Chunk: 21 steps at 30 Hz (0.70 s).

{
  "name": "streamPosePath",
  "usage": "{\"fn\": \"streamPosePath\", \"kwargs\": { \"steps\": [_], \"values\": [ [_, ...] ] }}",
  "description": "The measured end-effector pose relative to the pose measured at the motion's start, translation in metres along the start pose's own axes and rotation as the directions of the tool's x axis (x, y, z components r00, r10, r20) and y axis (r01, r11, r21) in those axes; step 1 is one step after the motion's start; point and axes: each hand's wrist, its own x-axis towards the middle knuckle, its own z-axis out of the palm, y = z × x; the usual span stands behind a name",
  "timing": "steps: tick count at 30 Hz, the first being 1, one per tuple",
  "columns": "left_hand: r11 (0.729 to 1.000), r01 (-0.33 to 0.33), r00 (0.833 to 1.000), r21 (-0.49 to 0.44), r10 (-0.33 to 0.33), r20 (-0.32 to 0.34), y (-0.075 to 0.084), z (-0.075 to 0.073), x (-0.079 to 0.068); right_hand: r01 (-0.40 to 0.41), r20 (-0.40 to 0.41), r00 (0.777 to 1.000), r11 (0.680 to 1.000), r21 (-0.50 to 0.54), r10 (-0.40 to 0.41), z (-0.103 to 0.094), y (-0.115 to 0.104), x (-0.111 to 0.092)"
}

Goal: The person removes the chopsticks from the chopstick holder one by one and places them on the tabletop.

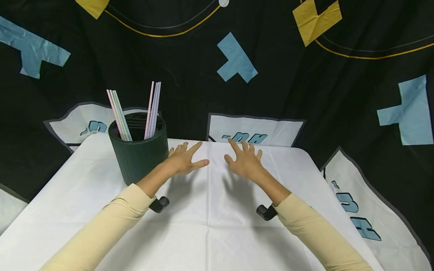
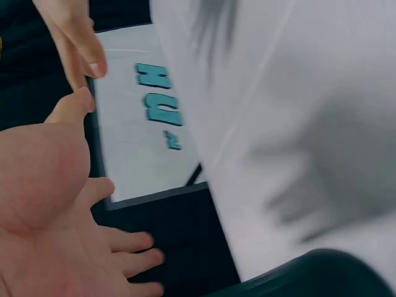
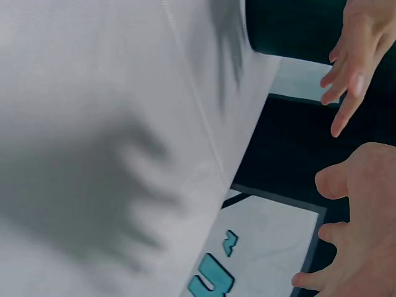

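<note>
"Start at the left. Where does the container stand?"

"The dark green container (image 1: pixel 142 162) is upright near the table's far left corner, with two bundles of pastel sticks leaning inside: pink, cream and greenish ones (image 1: pixel 118 114), then pink and lilac ones (image 1: pixel 154 109)."

"And the left hand (image 1: pixel 181 161)?"

"Just right of it, raised above the cloth, fingers spread forward, thumb pointing inward. It grasps nothing."

"The right hand (image 1: pixel 246 162)?"

"Also raised and free of any hold, fingers splayed and slightly bent, thumb toward the left one. A gap separates the two."

"Both arms reach in from the near side?"

"Yes, in cream sleeves (image 1: pixel 98 229), each with a black device (image 1: pixel 159 205) under the wrist."

"What are they over?"

"A white-covered table (image 1: pixel 190 237), creased down the middle; both hands' shadows fall on it."

"And the room?"

"A black backdrop (image 1: pixel 190 75). Left to right it carries blue tape (image 1: pixel 34 49), yellow tape (image 1: pixel 93 5), a middle blue piece, another yellow one, and a last blue one. White lettered panels (image 1: pixel 223 126) show along its lower part."
</note>
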Motion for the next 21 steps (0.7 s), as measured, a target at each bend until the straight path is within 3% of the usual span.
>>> {"fn": "streamPosePath", "kwargs": {
  "steps": [8, 16, 21],
  "values": [
    [0.996, -0.078, 0.997, -0.032, 0.078, -0.004, 0.004, -0.032, -0.018, 0.061, 0.003, 0.998, 0.997, 0.038, -0.061, -0.024, -0.014, 0.002],
    [0.995, -0.086, 0.996, -0.046, 0.085, -0.03, 0.001, -0.059, -0.044, 0.115, -0.045, 0.993, 0.981, 0.157, -0.11, -0.04, -0.038, 0.004],
    [0.994, -0.094, 0.992, -0.05, 0.09, -0.085, -0.002, -0.085, -0.062, 0.144, -0.045, 0.989, 0.969, 0.199, -0.138, -0.049, -0.056, 0.009]
  ]
}}
